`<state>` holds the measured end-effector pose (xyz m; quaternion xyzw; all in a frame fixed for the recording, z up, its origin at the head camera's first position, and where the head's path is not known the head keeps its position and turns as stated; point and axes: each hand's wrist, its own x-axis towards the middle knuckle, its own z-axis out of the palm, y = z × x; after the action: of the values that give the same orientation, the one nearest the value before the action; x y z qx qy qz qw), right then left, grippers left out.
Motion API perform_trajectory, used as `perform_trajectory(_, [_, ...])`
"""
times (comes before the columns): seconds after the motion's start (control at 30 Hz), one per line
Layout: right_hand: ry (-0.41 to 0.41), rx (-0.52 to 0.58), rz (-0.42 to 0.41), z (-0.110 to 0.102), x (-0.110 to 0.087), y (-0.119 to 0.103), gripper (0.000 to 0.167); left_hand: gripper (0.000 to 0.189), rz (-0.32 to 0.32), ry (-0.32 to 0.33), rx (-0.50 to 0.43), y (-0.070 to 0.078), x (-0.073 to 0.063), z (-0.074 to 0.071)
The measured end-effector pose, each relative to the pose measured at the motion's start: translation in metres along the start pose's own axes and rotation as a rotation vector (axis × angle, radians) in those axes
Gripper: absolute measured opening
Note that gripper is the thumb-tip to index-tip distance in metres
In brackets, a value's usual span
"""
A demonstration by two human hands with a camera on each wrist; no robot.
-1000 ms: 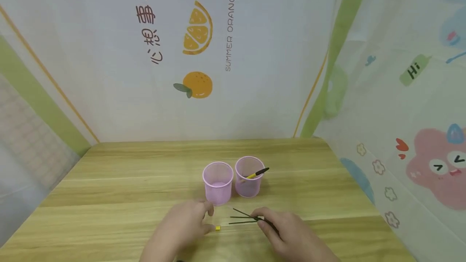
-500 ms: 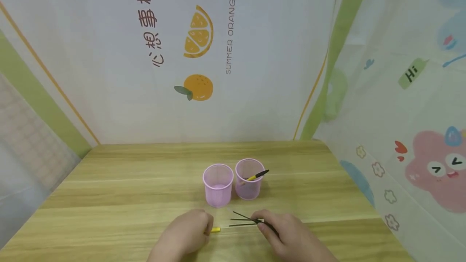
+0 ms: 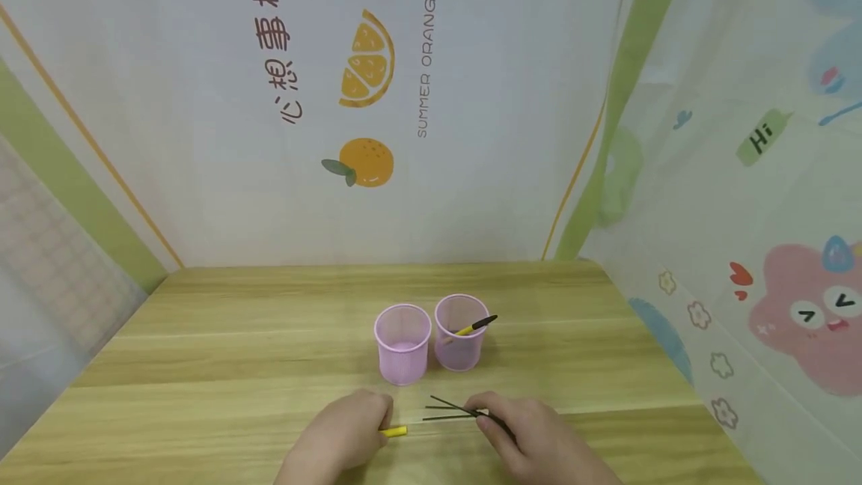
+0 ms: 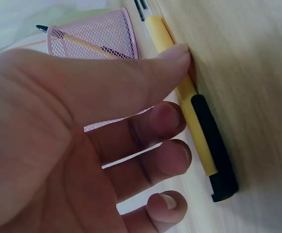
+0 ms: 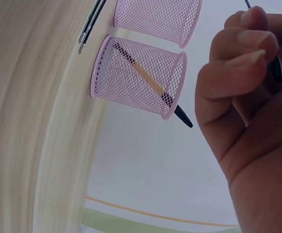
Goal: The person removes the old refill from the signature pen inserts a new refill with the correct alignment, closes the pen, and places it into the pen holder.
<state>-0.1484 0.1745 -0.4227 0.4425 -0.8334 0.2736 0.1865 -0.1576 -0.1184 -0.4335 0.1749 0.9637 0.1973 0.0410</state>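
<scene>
In the head view my left hand [image 3: 346,425] pinches a yellow pen barrel [image 3: 394,432]. From the left wrist, this barrel [image 4: 198,138] shows a black clip and end, my thumb lying across its middle; the fingers behind it are hidden. My right hand [image 3: 535,436] grips a few thin dark pen refills [image 3: 446,418], which fan out leftward from its thumb and forefinger. A black piece [image 3: 501,425] also runs under that thumb. In the right wrist view, silver-tipped refills [image 5: 88,29] appear at the upper left, and the curled right fingers partly hide a black end [image 5: 275,70].
Two pink mesh pen holders stand side by side just beyond the hands. The right holder [image 3: 458,354] contains a yellow and black pen [image 3: 474,325] leaning over its rim; the left holder [image 3: 403,365] is close to my left hand. Printed curtains [image 3: 498,193] hang behind the wooden table [image 3: 269,335].
My left hand has curled its fingers and taken hold of the yellow barrel, drawing it slightly toward me. The right hand keeps its grip on the refills almost in place.
</scene>
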Motion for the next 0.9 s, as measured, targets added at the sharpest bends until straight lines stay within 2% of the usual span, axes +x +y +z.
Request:
perform_trajectory(0.17, [-0.002,0.006,-0.002,-0.001,0.001,0.000,0.025,0.028,0.011,0.010,-0.014,-0.001,0.000,-0.002])
perform_trajectory(0.27, [-0.002,-0.001,-0.008,0.000,0.000,0.000,0.024,0.025,0.039,0.041,-0.012,-0.001,-0.003,-0.005])
perform_trajectory(0.43, [0.004,-0.006,-0.019,0.000,-0.002,-0.001,0.028,0.021,0.086,0.088,-0.070,0.001,-0.009,-0.015])
perform_trajectory(0.63, [0.005,0.006,-0.030,-0.002,-0.001,-0.001,0.035,0.018,0.120,0.100,-0.131,0.002,-0.012,-0.026])
perform_trajectory(0.9, [0.007,0.002,-0.040,-0.003,-0.001,-0.001,0.033,0.016,0.167,0.084,-0.156,0.002,-0.015,-0.029])
